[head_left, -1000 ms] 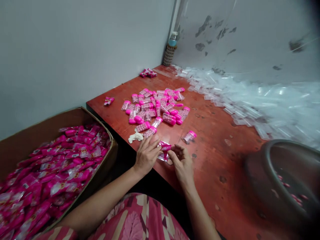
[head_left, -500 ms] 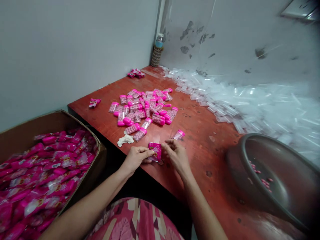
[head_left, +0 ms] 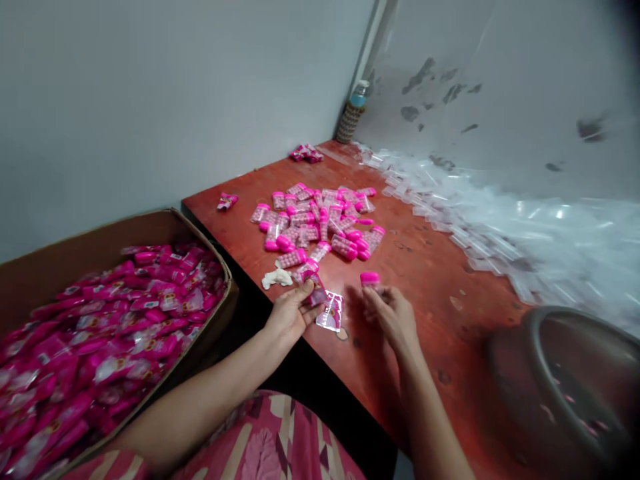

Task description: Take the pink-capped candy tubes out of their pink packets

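My left hand (head_left: pixel 293 310) is closed on a pink printed wrapper (head_left: pixel 316 291) at the table's front edge. By its fingertips is a second pink sachet (head_left: pixel 331 312) with a shiny silvery edge; I cannot tell whether the hand touches it. To the right, my right hand (head_left: pixel 393 313) is closed round a small clear bottle with a pink cap (head_left: pixel 370 278), its lower part hidden by the fingers. Behind the hands lies a heap of clear, pink-capped bottles (head_left: pixel 345 247) filled with pink candy balls. A white crumpled lump (head_left: pixel 277 278) sits beside the left hand.
A cardboard box (head_left: pixel 227 287) full of pink packets stands at the left. Many clear empty containers (head_left: pixel 500 230) are piled along the right wall. A dark basin (head_left: pixel 533 353) stands at the right. Pink packets (head_left: pixel 306 153) and a bottle in a woven holder (head_left: pixel 350 123) are at the back.
My right hand has left the sachet and taken hold of the pink-capped bottle that lay nearby. A pink wrapper now shows in my left hand, with a sachet beside it. The view has shifted left.
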Available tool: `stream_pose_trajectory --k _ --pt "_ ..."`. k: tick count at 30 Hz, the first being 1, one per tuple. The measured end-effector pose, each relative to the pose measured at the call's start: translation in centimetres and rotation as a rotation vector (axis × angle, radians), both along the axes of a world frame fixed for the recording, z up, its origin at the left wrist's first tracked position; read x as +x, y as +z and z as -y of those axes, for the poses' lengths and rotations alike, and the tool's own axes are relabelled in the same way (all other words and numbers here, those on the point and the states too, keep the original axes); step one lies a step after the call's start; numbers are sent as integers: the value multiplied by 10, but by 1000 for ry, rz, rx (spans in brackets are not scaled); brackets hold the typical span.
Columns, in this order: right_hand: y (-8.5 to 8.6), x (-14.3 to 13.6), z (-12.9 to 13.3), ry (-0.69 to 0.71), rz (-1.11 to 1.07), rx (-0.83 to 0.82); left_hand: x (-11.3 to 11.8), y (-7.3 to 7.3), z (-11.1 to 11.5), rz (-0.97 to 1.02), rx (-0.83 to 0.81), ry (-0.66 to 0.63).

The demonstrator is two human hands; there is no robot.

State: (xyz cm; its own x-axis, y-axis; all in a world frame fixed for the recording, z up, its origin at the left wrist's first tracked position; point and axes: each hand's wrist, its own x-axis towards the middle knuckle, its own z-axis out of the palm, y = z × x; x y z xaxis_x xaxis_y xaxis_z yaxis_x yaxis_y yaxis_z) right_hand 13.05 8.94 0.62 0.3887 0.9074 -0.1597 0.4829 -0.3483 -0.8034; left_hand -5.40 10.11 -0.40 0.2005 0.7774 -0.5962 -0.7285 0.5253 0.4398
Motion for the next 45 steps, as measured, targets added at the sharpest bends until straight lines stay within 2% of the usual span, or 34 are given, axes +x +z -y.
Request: stream_pose_trajectory --k 1,3,6,9,15,21,31,37,43,45 --pt "0 -11 11 18 -209 63 2 -1 -1 22 -18 24" --pt "-1 -33 34 73 -472 110 5 -2 -3 47 -36 55" --pt "-1 -61 56 73 -600 119 9 -4 -3 78 -20 69" --pt "-2 -74 62 56 -598 122 13 -4 -1 105 -9 72" --pt "-6 -76 64 14 -579 133 16 -1 -1 131 -5 75" --pt "-8 -77 61 1 -595 149 20 1 5 92 112 33" --pt "-10 -77 56 4 -655 166 14 11 8 5 285 -106" --pt "-13 -76 59 0 -573 225 16 10 6 -40 260 -270" --pt "-13 -71 56 80 -864 160 10 11 1 -127 347 -411" --pt "-12 -70 56 57 -774 181 10 12 1 -188 366 -405"
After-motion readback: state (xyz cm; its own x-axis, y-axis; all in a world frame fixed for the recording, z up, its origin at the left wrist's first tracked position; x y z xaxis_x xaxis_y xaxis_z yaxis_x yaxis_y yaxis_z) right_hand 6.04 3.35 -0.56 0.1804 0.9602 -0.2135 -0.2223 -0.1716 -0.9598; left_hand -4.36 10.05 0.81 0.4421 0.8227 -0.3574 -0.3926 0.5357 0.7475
